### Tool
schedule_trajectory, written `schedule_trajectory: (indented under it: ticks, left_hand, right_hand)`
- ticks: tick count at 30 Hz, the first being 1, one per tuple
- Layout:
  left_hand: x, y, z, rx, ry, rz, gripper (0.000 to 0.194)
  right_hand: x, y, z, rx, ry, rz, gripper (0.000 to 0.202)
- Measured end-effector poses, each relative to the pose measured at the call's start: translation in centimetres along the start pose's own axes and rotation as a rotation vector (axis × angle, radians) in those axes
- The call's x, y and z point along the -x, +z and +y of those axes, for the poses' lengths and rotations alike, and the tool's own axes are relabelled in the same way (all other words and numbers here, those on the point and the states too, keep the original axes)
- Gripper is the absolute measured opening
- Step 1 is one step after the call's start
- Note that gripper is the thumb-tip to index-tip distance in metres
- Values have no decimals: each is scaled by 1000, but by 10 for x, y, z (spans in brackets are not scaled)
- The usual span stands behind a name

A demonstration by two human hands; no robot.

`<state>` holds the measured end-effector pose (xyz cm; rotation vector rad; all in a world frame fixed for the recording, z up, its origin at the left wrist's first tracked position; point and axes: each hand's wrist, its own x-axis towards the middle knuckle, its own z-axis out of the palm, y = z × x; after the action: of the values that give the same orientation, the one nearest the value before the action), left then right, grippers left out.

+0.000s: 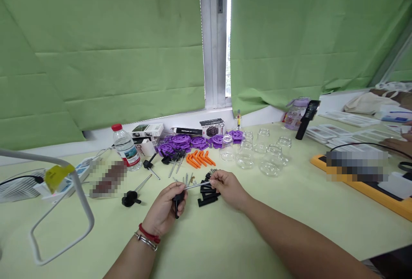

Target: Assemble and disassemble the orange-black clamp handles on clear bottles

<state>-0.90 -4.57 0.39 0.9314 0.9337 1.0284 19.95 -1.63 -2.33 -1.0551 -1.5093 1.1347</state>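
Note:
My left hand (pixel 171 201) is closed around a black plastic piece (pixel 178 198) with a short stem pointing down. A thin metal rod (pixel 197 185) runs from that piece toward the right. At the rod's far end, the fingers of my right hand (pixel 229 188) pinch it. Just beyond the rod lie loose metal pins (pixel 186 178) and small brass-coloured bits. Several black plastic bars (pixel 207 201) lie beside my right hand, partly hidden by it. Similar black pieces with metal rods (pixel 130 198) rest on the table to the left and farther back.
Orange angled parts (pixel 201 159), purple wheel-shaped parts (pixel 189 141) and clear jars (pixel 271 163) stand farther back. A red-capped bottle (pixel 127 148) is at left, near a grey bent-tube frame (pixel 88 221). At right are an orange-edged case (pixel 380 199), a black handheld device (pixel 307 120) and another person's hand (pixel 397 147).

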Motion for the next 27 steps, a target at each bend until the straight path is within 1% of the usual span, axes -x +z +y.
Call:
schedule_trajectory:
  ticks: [4,9,13,16,19,21,24,27]
  left_hand:
    - [-1,0,0,10,0,8,23]
    - [0,1,0,31,-12,7,22]
    - [1,5,1,-14,38,96,31]
    - [3,7,2,-88,114,145,36]
    - [4,6,5,-145,162,162,32]
    - [5,6,6,-166,162,156,28]
    - [6,8,6,-211,163,135,26]
    - [6,9,3,-266,202,150,24]
  right_hand:
    - [1,2,0,156,-96,57,12]
    - [5,3,-8,299,-218,89,15]
    - [6,4,-11,282,-233,128,15]
    - [4,5,-10,100,-127,107,16]
    - [2,2,-10,-120,54,33,25]
    - [1,-1,-11,-198,151,-4,32]
    - [1,-4,-13,-258,221,-41,38]
    - [2,-5,-15,-294,250,-80,40]
